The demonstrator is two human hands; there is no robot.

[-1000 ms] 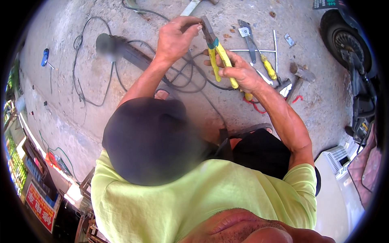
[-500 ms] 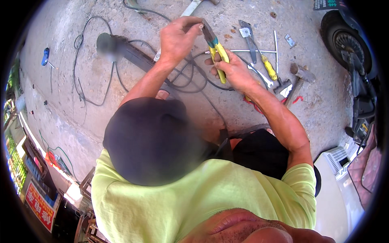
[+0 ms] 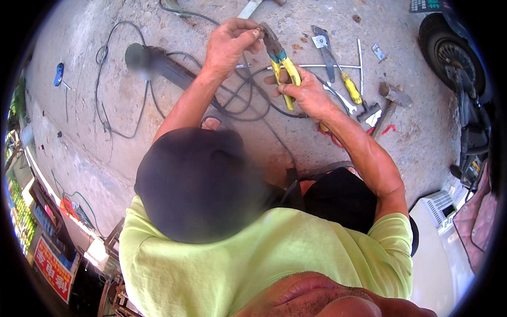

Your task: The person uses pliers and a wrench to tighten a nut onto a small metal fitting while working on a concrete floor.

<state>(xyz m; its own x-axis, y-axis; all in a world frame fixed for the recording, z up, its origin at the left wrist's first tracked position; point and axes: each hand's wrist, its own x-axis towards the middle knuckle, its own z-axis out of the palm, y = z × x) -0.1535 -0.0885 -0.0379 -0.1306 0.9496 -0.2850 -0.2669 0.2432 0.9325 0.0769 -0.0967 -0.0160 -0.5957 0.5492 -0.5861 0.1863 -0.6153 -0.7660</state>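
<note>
My right hand (image 3: 311,98) is wrapped round a pair of pliers (image 3: 289,70) with yellow and green handles and dark, worn jaws. The jaws point away from me, toward the fingertips of my left hand (image 3: 228,46). Thumb and forefinger of that hand are pinched together right beside the jaws. Whatever small piece lies between them is too small to make out. Below both hands, loops of dark cable (image 3: 248,117) lie on the concrete floor.
A dark tube-like tool (image 3: 174,71) lies left of my left forearm. To the right lie a yellow-handled screwdriver (image 3: 350,87), a wrench (image 3: 346,103), a hammer (image 3: 395,96) and a metal T-bar (image 3: 361,63). A blue-handled tool (image 3: 59,74) is far left; a wheeled vehicle (image 3: 451,53) stands far right.
My left hand has shifted slightly away from me, its fingertips staying beside the plier jaws. The right hand and pliers have barely moved.
</note>
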